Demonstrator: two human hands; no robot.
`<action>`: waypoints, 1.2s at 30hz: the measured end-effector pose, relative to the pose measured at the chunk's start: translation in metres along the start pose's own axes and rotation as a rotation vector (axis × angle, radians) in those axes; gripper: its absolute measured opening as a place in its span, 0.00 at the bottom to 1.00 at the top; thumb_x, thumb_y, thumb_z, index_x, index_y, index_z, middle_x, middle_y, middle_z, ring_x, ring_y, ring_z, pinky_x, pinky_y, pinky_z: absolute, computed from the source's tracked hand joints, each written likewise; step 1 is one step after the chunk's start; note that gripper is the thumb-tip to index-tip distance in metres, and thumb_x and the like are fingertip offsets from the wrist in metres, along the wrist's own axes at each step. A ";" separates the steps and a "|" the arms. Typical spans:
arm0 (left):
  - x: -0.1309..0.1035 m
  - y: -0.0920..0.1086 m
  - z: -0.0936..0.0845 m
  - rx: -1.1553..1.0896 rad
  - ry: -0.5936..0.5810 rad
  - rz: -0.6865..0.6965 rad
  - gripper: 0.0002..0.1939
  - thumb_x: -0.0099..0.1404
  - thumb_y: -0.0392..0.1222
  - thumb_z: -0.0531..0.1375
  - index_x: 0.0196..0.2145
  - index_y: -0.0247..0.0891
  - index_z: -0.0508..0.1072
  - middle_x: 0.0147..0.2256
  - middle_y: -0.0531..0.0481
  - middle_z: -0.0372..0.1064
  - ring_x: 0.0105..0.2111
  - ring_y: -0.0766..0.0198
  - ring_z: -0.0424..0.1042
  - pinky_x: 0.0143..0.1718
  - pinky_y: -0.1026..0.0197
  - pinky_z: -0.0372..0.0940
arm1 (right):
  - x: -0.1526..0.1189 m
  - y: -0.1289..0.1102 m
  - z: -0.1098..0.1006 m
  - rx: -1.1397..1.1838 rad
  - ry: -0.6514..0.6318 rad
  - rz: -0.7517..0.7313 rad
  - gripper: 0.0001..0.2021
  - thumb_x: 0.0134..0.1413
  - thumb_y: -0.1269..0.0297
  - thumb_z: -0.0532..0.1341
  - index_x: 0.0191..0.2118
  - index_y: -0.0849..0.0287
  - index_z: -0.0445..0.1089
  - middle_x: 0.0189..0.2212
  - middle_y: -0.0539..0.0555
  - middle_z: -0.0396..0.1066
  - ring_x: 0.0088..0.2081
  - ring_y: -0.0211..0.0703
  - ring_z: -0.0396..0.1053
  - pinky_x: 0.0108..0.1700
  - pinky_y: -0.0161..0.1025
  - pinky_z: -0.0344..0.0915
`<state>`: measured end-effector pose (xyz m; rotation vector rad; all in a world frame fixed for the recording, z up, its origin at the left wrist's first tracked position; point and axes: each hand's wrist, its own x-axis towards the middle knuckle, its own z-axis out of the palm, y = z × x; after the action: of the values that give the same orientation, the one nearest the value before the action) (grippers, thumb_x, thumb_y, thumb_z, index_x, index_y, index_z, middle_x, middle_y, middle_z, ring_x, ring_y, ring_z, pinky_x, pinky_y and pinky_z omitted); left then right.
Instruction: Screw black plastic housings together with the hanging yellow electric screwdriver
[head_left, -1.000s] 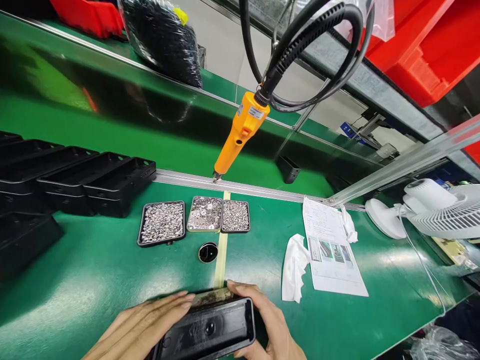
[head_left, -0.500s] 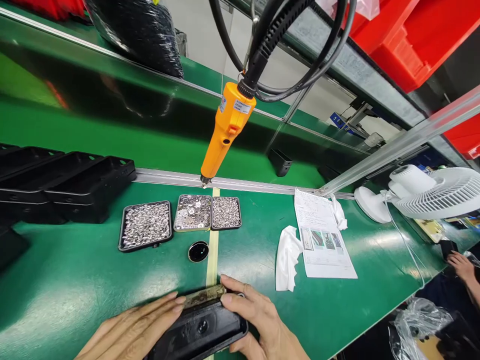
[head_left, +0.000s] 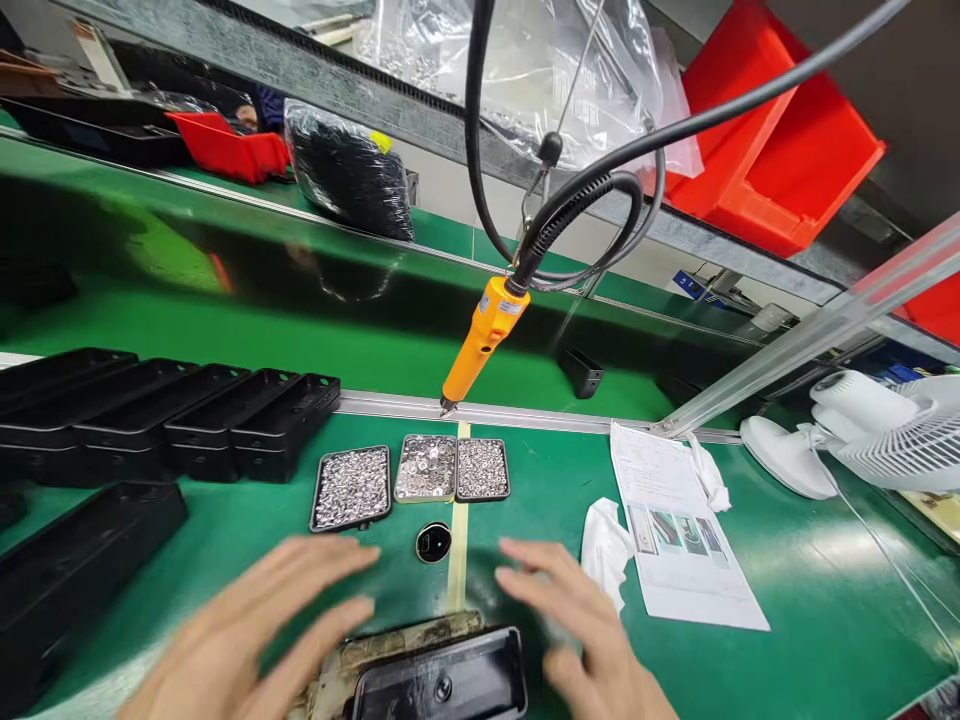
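Green bench [head_left: 187, 560]: black housing [head_left: 442, 680] between open left hand [head_left: 247, 630], right hand [head_left: 577, 630].

1. Two bare hands show at the bottom of the frame: the left hand [head_left: 247, 630] at lower left, the right hand [head_left: 577, 625] at lower centre.
2. Neither hand wears a glove, ring or watch.
3. No sleeve shows; the wrists run bare to the frame's bottom edge.
4. Both hands are blurred, so nails and finer marks cannot be made out.
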<state>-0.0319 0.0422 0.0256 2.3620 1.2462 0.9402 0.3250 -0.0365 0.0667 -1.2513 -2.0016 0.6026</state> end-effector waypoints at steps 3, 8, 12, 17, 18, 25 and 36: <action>0.055 -0.019 0.009 0.037 -0.041 -0.058 0.20 0.81 0.62 0.56 0.50 0.51 0.84 0.48 0.52 0.85 0.49 0.54 0.83 0.53 0.54 0.76 | 0.060 -0.008 -0.012 0.052 0.191 0.031 0.20 0.84 0.52 0.55 0.70 0.46 0.75 0.65 0.59 0.80 0.63 0.52 0.80 0.65 0.54 0.78; 0.111 -0.038 0.046 0.138 -0.150 -0.044 0.14 0.81 0.51 0.61 0.45 0.40 0.81 0.41 0.49 0.79 0.44 0.57 0.78 0.52 0.49 0.75 | 0.145 -0.007 0.003 0.098 0.448 0.074 0.23 0.78 0.56 0.62 0.72 0.52 0.69 0.67 0.63 0.76 0.61 0.53 0.79 0.58 0.51 0.79; 0.120 -0.039 0.061 0.204 -0.182 -0.077 0.13 0.78 0.51 0.67 0.47 0.38 0.79 0.43 0.49 0.78 0.46 0.58 0.79 0.53 0.48 0.77 | 0.181 -0.009 0.015 0.180 0.558 0.094 0.29 0.74 0.51 0.66 0.74 0.53 0.65 0.69 0.66 0.73 0.65 0.57 0.76 0.62 0.57 0.77; 0.122 -0.037 0.061 0.110 -0.230 -0.135 0.13 0.78 0.51 0.67 0.45 0.37 0.79 0.46 0.48 0.79 0.49 0.57 0.79 0.56 0.46 0.76 | 0.215 -0.016 0.021 0.284 0.668 0.089 0.39 0.69 0.48 0.71 0.76 0.56 0.57 0.68 0.66 0.74 0.68 0.57 0.74 0.73 0.61 0.68; 0.122 -0.037 0.060 0.076 -0.232 -0.162 0.14 0.78 0.52 0.67 0.45 0.38 0.80 0.46 0.48 0.80 0.49 0.56 0.80 0.57 0.46 0.76 | 0.220 -0.017 0.021 0.296 0.675 0.092 0.39 0.69 0.48 0.71 0.76 0.56 0.57 0.64 0.63 0.77 0.65 0.55 0.76 0.72 0.59 0.70; 0.123 -0.028 0.027 -0.208 -0.229 -0.388 0.31 0.79 0.70 0.55 0.44 0.39 0.82 0.37 0.49 0.82 0.38 0.57 0.81 0.44 0.54 0.76 | 0.224 -0.015 0.022 0.320 0.662 0.044 0.19 0.72 0.51 0.67 0.60 0.55 0.72 0.54 0.58 0.79 0.54 0.49 0.77 0.64 0.51 0.75; 0.008 0.050 -0.005 -0.097 -0.236 0.199 0.13 0.80 0.48 0.59 0.37 0.49 0.79 0.53 0.47 0.75 0.63 0.56 0.68 0.56 0.63 0.71 | 0.200 -0.015 0.026 0.483 0.554 0.087 0.18 0.71 0.47 0.67 0.56 0.50 0.68 0.49 0.54 0.79 0.49 0.53 0.79 0.55 0.53 0.77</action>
<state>-0.0017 0.0196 0.0593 2.4670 0.8720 0.7321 0.2377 0.1377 0.1220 -1.0594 -1.2572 0.6456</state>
